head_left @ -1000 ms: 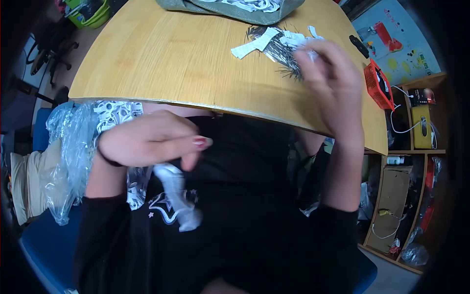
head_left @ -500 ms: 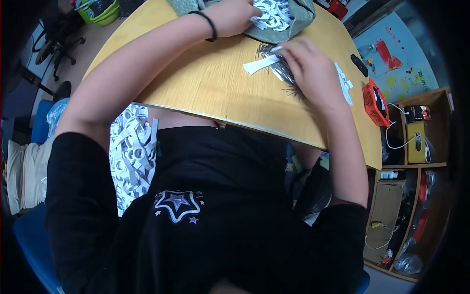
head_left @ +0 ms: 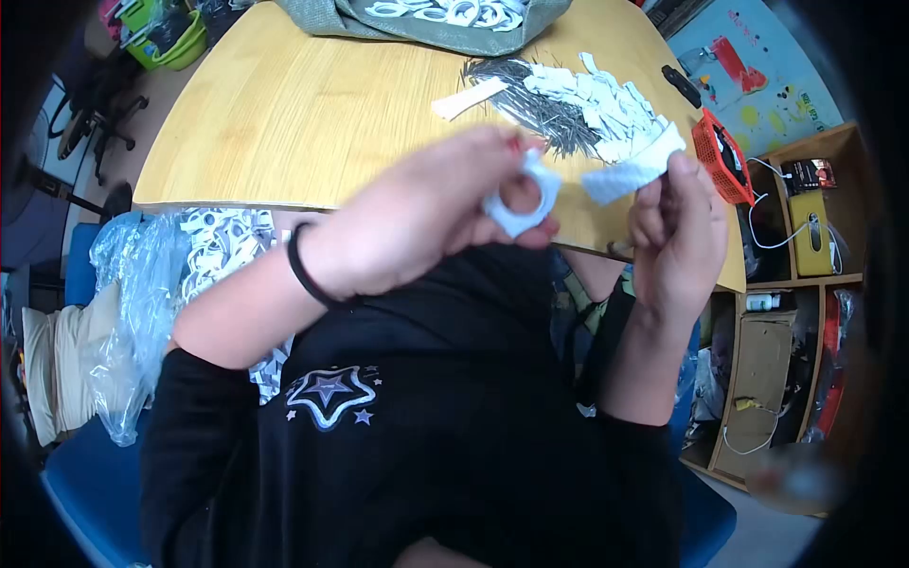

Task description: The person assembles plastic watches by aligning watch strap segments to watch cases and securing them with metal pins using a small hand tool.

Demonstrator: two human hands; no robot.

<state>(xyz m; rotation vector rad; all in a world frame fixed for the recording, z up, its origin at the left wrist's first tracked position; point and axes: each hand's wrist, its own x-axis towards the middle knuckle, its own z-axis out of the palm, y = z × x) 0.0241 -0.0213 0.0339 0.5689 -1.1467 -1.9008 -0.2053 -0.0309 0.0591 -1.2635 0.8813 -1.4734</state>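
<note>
My left hand (head_left: 426,213), blurred by motion, is raised over the table's near edge. Its fingers are closed on a white ring-shaped piece (head_left: 546,206) with a round hole. Close by on the right, my right hand (head_left: 680,222) pinches a white strip (head_left: 634,175) between thumb and fingers. A small gap separates the two pieces. Beyond them lies a heap of thin dark metal pins (head_left: 535,106), partly beside a pile of white strips (head_left: 601,99). One single white strip (head_left: 469,98) rests left of the pins. Whether my right hand also holds a pin cannot be seen.
A grey-green sack (head_left: 426,36) of white rings sits at the table's far side. An orange basket (head_left: 715,156) and a black object (head_left: 682,87) are at the right. More white pieces (head_left: 222,246) lie below the table's left edge, near clear plastic (head_left: 133,312).
My left hand has come from the sack toward my body with a white ring-shaped piece. My right hand has left the pins and now holds a white strip near it.
</note>
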